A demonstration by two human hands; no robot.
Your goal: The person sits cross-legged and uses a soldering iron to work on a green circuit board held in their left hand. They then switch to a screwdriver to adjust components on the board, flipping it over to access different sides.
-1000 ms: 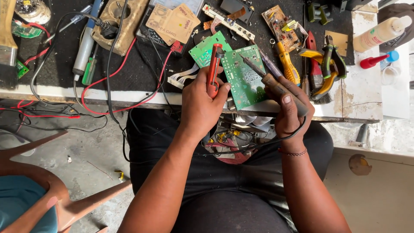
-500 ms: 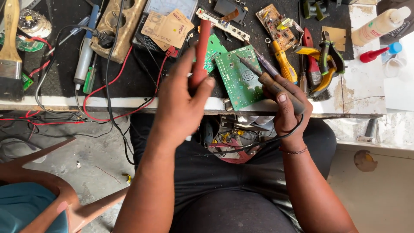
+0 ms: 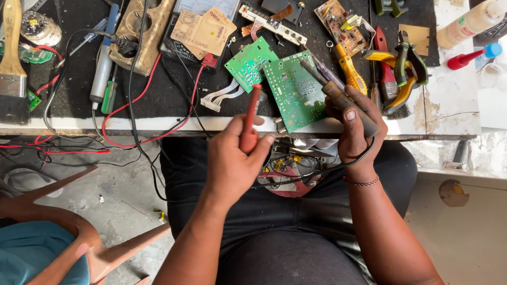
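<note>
My left hand (image 3: 235, 158) grips a red probe (image 3: 250, 119) upright in front of the workbench edge, its tip near the small green circuit board (image 3: 249, 63). My right hand (image 3: 353, 124) holds a soldering iron (image 3: 338, 95) with a brown handle, its metal tip resting over the larger green circuit board (image 3: 296, 92). That board lies at the bench's front edge between both hands. A black cord runs from the iron down over my lap.
The black bench mat (image 3: 158, 79) carries a paintbrush (image 3: 11, 63), red and black leads (image 3: 148, 121), a yellow screwdriver (image 3: 349, 71), pliers (image 3: 406, 68), more circuit boards and a white bottle (image 3: 470, 24). A brown chair (image 3: 68, 232) stands at lower left.
My left hand lifted the red probe off the board, raised it high, then drew it back toward the bench edge. The right hand with the soldering iron has barely moved.
</note>
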